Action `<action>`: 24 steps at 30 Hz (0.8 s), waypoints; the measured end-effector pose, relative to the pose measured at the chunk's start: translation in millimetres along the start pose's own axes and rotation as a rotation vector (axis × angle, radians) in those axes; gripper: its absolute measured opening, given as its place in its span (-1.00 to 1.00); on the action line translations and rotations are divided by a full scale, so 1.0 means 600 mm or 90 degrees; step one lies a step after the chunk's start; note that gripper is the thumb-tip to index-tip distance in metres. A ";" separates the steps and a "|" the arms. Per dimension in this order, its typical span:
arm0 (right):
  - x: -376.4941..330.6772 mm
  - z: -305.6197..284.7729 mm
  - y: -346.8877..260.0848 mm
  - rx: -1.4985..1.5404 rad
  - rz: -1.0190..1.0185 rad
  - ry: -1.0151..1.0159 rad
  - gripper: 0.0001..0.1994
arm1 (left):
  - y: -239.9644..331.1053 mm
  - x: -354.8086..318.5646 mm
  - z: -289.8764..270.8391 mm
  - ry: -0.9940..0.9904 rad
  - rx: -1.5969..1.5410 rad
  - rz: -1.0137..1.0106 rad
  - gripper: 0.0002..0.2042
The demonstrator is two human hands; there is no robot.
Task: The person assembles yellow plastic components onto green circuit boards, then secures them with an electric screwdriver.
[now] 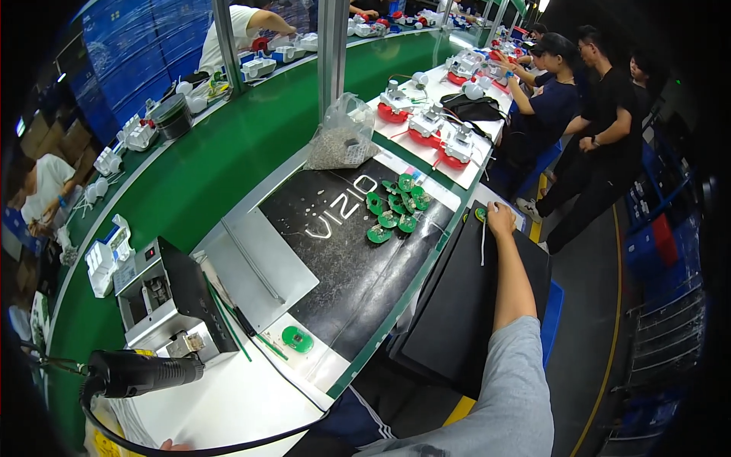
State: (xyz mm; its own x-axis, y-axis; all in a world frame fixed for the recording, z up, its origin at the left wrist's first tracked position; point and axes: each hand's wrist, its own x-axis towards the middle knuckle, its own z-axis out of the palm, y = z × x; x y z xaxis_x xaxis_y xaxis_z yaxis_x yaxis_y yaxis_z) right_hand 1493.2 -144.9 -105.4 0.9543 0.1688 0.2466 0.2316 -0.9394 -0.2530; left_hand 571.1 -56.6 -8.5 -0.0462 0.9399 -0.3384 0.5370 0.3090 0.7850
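Observation:
Stretched out to the right, my right hand (500, 219) rests at the far end of a black flat-topped case (457, 286). Its fingers are curled; whatever they hold, if anything, is too small to make out. Right beside those fingers lies a small round green circuit board (480, 215), and a white wire (483, 247) runs from near it toward me. Only a bit of my left hand (175, 445) shows at the bottom edge, by the white worktop (236, 396), with its fingers mostly hidden. Several round green circuit boards (396, 204) are piled on a black mat (335, 266).
One green board (297, 339) lies near the worktop's front edge. At left stand a metal box machine (171, 301) and a black cylindrical tool (145, 373) with a cable. A plastic bag (343, 137) sits behind the mat. Red-and-white assemblies (426, 126) and co-workers (560, 84) are farther right.

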 end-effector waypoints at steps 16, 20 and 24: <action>-0.592 -0.335 -0.280 0.726 -0.489 0.025 -0.65 | -0.295 0.154 -0.450 0.528 0.238 0.246 -0.70; -0.887 -0.440 -0.378 0.528 -0.817 -0.249 -0.88 | -0.387 0.176 -0.603 0.353 0.345 0.106 -0.77; -1.084 -0.401 -0.462 0.461 -0.704 -0.289 -0.84 | -0.408 0.177 -0.708 0.357 0.458 0.169 -0.85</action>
State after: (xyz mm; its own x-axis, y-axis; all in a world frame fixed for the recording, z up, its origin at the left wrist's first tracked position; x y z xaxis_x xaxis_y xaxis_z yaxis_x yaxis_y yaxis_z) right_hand 762.9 -66.3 29.3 0.1595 0.9239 0.3478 0.8075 0.0806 -0.5843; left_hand 77.1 29.3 -16.3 -0.1452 0.9570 0.2512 0.9695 0.0870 0.2291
